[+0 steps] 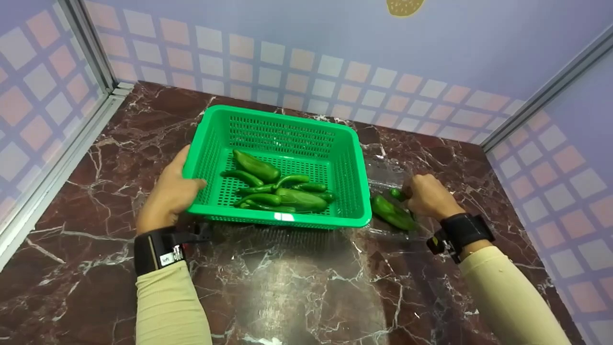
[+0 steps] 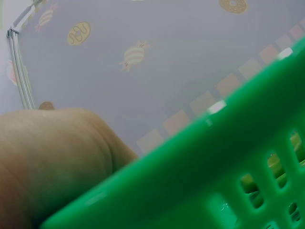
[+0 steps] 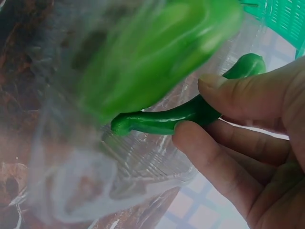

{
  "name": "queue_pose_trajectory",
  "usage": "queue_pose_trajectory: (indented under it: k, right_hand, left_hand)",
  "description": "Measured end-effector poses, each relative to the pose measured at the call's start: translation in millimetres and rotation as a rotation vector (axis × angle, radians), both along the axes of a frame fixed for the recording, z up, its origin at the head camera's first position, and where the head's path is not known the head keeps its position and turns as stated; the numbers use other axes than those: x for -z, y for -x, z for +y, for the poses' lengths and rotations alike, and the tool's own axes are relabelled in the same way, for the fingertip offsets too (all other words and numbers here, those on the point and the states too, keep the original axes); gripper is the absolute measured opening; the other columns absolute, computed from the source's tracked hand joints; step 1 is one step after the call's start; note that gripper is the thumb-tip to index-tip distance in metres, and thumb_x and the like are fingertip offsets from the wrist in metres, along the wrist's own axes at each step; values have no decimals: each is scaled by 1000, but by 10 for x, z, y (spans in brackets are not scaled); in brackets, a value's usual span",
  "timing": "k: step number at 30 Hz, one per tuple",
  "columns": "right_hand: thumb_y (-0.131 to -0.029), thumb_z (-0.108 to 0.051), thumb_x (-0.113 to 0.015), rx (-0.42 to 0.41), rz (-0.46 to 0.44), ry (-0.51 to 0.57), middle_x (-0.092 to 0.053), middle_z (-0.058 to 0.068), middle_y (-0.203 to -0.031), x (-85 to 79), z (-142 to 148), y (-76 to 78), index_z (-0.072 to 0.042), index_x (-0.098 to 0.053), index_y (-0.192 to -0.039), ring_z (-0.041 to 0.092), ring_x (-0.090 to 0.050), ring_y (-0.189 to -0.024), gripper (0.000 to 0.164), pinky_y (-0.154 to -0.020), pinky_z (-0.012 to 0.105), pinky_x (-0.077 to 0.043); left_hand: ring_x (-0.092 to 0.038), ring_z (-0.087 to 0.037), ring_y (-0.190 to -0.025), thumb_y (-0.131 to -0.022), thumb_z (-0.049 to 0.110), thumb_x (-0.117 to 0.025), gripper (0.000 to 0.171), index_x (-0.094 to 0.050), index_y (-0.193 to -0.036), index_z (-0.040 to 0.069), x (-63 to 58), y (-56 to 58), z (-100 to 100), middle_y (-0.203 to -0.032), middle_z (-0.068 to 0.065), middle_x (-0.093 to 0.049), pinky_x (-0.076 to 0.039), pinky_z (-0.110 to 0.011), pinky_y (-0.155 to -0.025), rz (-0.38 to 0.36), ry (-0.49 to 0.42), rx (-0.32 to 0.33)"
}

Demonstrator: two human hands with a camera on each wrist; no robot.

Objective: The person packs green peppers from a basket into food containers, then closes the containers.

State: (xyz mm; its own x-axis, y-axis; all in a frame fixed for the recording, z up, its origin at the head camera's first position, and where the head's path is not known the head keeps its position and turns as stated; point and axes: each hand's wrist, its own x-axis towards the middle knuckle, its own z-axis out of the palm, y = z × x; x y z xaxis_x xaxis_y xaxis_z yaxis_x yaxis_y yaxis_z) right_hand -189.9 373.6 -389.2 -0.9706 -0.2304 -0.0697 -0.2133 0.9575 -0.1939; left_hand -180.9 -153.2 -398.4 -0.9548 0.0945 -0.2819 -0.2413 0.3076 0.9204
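Note:
My left hand (image 1: 165,194) grips the left side of a green slotted plastic basket (image 1: 249,213), thumb hooked over the rim and fingers on the outer wall. Inside, several green peppers (image 1: 301,200), thick and slender, lie toward the near side. To the basket's right, my right hand (image 1: 432,196) pinches a small curved green chili pepper (image 3: 159,121) between thumb and fingers, one end sticking out past the fingertips. Beside the chili lies a larger green pepper (image 1: 393,213) on clear plastic film (image 3: 86,186), which partly veils it in the right wrist view.
A dark red-brown marbled tabletop (image 1: 287,287) carries everything. Behind it stands a lilac wall panel (image 1: 364,48) with pink and white squares, and similar panels in metal frames (image 1: 541,81) close off both sides.

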Motion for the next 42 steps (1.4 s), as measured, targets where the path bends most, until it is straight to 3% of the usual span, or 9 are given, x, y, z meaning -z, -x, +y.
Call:
queue_pose_trajectory:
  k: [7,13,20,24,34,42]
  right_hand:
    - [-71,10,-63,10,-4,-7,-78,20,-89,43,-11,-33,0,-79,-89,39,-73,-81,26,-76,55,-61]
    - [-70,9,-63,9,7,-23,-78,21,-89,59,-22,-37,0,-80,-88,40,-73,-81,26,-77,57,-60]
    - [-70,8,-64,15,1,-13,-78,19,-87,69,-30,-52,0,-81,-87,32,-71,-75,26,-72,52,-59]
    - [-70,7,-65,29,-5,-12,-78,22,-91,67,-36,-59,1,-80,-90,36,-72,-78,26,-73,54,-60]
    - [-82,1,-67,-25,101,37,-80,19,-93,153,-74,-55,-1,-82,-99,40,-75,-86,22,-79,56,-61]
    - [-79,3,-65,-42,106,48,-81,15,-92,223,-108,-32,-5,-84,-96,36,-76,-84,27,-77,53,-62]
  left_hand:
    - [-54,-36,-117,-97,-1,-50,97,5,-169,32,6,-4,-3,-167,-26,-26,-57,-36,-82,3,-22,6]
    - [-52,-36,-118,-96,-1,-51,97,5,-169,31,-5,-7,4,-168,-25,-24,-55,-36,-83,10,-8,7]
    - [-51,-34,-119,-97,-1,-50,96,7,-169,27,3,-9,-7,-166,-28,-26,-52,-35,-86,33,0,21]
    - [-52,-35,-118,-98,-1,-49,95,7,-169,29,5,-5,-10,-165,-29,-28,-53,-35,-83,24,-11,19]
    - [-52,-36,-118,-97,-1,-49,95,6,-169,30,-13,-16,6,-167,-25,-27,-54,-37,-86,4,-15,8]
    - [-55,-35,-114,-98,1,-50,95,5,-169,32,-4,5,8,-166,-26,-28,-56,-37,-83,-10,-8,-10]
